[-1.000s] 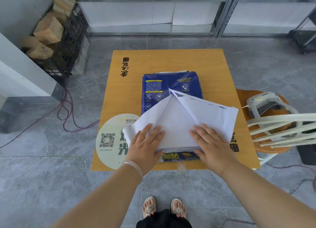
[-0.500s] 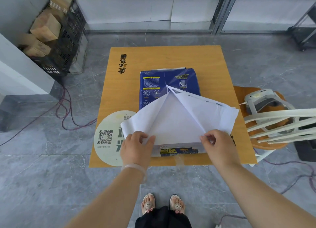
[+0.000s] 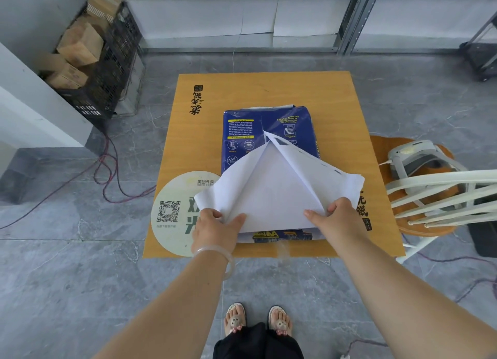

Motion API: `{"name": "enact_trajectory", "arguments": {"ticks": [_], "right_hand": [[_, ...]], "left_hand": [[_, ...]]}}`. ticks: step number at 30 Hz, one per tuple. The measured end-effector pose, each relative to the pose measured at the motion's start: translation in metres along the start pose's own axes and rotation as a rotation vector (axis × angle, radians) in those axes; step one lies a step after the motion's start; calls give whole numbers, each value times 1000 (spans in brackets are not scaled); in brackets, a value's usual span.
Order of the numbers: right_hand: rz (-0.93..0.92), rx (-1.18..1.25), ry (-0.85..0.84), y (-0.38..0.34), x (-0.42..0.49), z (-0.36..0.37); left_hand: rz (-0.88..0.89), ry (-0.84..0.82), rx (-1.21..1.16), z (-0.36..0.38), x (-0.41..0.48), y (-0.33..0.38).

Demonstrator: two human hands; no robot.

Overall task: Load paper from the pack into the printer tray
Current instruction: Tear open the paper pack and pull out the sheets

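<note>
A blue paper pack (image 3: 252, 132) lies in the middle of the orange table (image 3: 269, 89). Its wrapper is torn open at the near end, and the white inside of the wrapper flaps (image 3: 274, 186) spreads out to both sides. My left hand (image 3: 215, 229) pinches the left flap at its near corner. My right hand (image 3: 336, 218) grips the right flap at its near corner. The pack's near end with blue and yellow print (image 3: 282, 236) shows under the flaps. No printer tray is in view.
A round white QR-code sticker (image 3: 172, 213) sits on the table's near left corner. A wooden chair (image 3: 430, 197) with a white device (image 3: 414, 157) on its seat stands at the right. Black crates with cardboard boxes (image 3: 88, 52) stand at the far left, and cables (image 3: 113, 175) lie on the floor.
Both hands went from lying flat on the white flaps to gripping the flaps' near corners and pulling them slightly apart and toward me.
</note>
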State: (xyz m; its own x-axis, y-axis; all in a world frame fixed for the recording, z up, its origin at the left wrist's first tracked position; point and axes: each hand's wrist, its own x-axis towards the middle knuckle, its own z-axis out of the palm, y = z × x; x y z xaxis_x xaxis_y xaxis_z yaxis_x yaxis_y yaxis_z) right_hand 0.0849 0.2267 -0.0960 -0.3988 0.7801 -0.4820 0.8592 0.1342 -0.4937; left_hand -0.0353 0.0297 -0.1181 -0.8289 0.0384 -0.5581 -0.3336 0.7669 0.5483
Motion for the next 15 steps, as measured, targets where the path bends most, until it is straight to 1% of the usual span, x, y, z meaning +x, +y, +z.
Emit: {"name": "enact_trajectory", "arguments": {"ticks": [5,8,9,11,13,15], "right_hand": [[-31,-28,-11,9,-13,-2],[-34,-11,-13,11,-15,-1],[-18,18,-21,11,-14,0],[33,120,-50,13,-13,1],[88,273,-78,16,-11,2],[129,418,-122,21,-8,2]], "left_hand": [[26,-9,85,-6,-12,-3],[54,38,174,-9,-17,-2],[61,53,171,-9,-19,-3],[58,30,86,-10,-24,-6],[37,-19,-21,-10,-27,-8],[13,-24,-67,-12,-26,-8]]}}
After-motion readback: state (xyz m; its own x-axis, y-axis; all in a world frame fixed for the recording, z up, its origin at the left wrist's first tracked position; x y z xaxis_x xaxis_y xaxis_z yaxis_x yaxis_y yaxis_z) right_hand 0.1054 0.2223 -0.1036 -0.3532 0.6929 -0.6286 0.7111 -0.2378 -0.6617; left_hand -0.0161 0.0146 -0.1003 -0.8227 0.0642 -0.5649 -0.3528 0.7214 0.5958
